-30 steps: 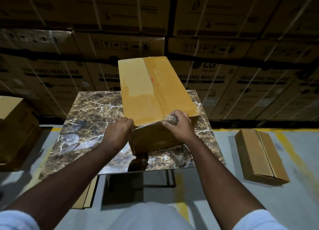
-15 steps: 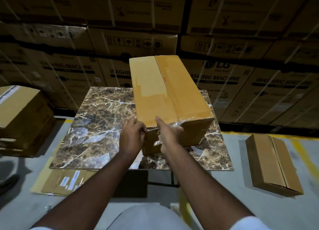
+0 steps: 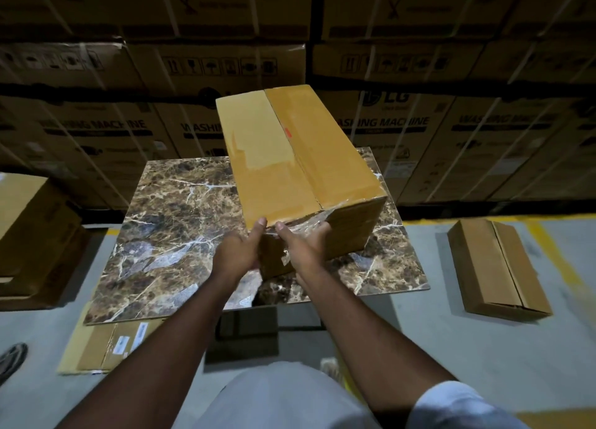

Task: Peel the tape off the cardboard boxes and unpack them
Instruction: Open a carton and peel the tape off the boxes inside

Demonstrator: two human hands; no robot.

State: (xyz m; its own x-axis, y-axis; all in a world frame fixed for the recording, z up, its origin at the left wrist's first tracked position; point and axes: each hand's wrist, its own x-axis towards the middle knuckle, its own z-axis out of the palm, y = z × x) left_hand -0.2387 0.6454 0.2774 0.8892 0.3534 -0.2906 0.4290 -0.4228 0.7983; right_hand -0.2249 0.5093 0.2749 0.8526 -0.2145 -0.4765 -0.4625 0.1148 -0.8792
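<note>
A long yellow-brown cardboard box lies on the marble table, its top flaps closed along a middle seam. Clear tape, crumpled and partly lifted, hangs along the box's near top edge. My left hand holds the near left corner of the box, thumb up on the top edge. My right hand grips the loose clear tape at the near face, fingers curled round it.
Stacked washing machine cartons form a wall behind the table. A closed cardboard box lies on the floor at right, stacked boxes stand at left, flattened cardboard lies under the table's near left side. A shoe shows at far left.
My hands drew together at the box's near left corner. My right hand slid left along the near edge with the tape. The view shifted, the box now sits further right.
</note>
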